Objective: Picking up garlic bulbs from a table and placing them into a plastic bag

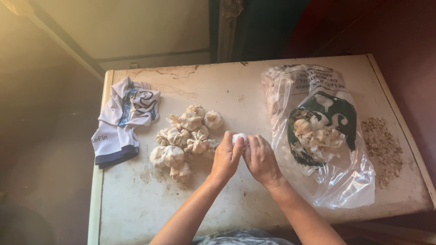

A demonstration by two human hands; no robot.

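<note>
Both hands (245,156), garlic bulb (239,137) pinched at their fingertips.

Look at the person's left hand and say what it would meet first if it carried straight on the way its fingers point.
The left hand points up and slightly right, so it would first meet the garlic bulb both hands already grip. Beyond that lies bare table, as far as shown.

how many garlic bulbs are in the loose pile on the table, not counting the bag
About 11, hard to separate: the pile of garlic bulbs sits left of the left hand. One more bulb is held between both hands, right hand. Some may be hidden underneath.
</note>
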